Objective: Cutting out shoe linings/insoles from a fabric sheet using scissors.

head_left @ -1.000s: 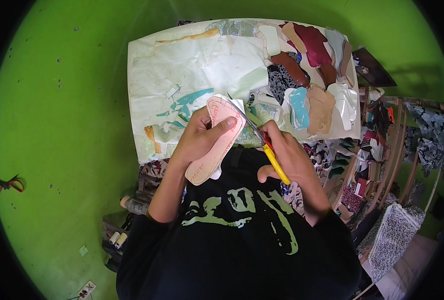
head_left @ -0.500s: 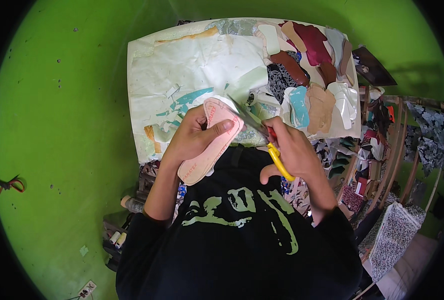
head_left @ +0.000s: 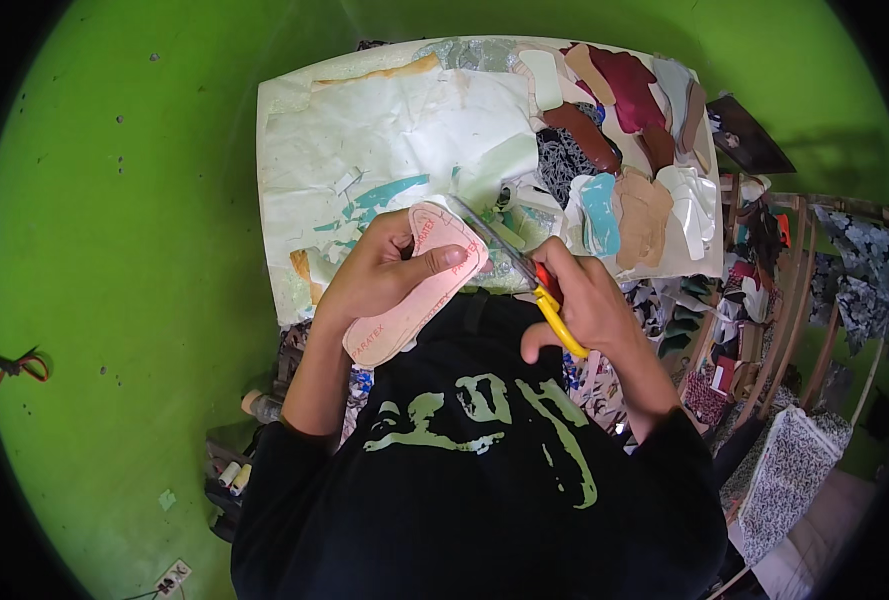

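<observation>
My left hand (head_left: 382, 270) grips a pale pink insole (head_left: 431, 292) with red print, thumb on top and fingers beneath. The insole slants, its wide end up by the table edge and its narrow end near my shirt. In my right hand (head_left: 591, 303) is a pair of scissors (head_left: 561, 327) with yellow and red handles. Their blades lie along the upper right edge of the insole, pointing up and left, and look nearly closed. A whitish layer shows at the insole's rim there.
The white table (head_left: 274, 190) carries crumpled pale sheeting (head_left: 414, 120) and teal scraps (head_left: 389, 195). Stacked sole-shaped pieces lie on its right: teal (head_left: 599, 215), tan (head_left: 641, 222), white (head_left: 686, 205), brown (head_left: 581, 135). A slatted rack (head_left: 784, 310) with fabric stands at the right, a green wall (head_left: 114, 250) at the left.
The scissor blades have closed further along the insole's edge. My left hand has turned the insole slightly, its narrow end swinging left.
</observation>
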`<state>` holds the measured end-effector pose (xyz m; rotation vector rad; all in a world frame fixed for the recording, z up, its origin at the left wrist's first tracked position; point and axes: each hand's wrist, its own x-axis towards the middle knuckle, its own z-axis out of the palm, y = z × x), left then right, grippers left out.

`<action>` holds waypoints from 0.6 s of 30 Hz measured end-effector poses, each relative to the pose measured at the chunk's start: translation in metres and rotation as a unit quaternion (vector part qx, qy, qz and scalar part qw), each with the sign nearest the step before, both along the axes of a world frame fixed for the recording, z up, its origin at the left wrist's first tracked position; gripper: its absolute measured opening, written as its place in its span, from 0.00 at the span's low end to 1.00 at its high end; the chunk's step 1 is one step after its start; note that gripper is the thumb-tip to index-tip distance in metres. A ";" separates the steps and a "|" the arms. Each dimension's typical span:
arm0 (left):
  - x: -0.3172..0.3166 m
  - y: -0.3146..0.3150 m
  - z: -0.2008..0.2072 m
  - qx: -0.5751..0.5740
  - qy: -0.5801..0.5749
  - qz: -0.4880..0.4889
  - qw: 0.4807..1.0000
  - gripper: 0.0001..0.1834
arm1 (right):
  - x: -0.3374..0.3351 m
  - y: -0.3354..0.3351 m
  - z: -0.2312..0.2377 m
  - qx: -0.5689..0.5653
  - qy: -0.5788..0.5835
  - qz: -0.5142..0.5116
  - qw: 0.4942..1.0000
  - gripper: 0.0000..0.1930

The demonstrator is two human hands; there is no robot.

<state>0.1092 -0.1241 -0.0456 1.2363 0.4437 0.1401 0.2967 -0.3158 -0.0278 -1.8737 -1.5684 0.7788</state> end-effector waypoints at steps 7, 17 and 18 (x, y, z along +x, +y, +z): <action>0.000 -0.001 0.006 0.001 0.008 -0.048 0.999 0.11 | -0.001 0.004 0.005 -0.002 0.022 0.026 0.999 0.57; 0.000 0.002 0.006 -0.008 0.007 -0.082 0.997 0.12 | -0.005 -0.002 -0.001 0.042 -0.011 0.014 0.999 0.49; 0.000 0.002 0.006 0.000 -0.006 -0.086 0.996 0.12 | -0.004 -0.002 0.001 0.042 -0.011 0.014 0.999 0.49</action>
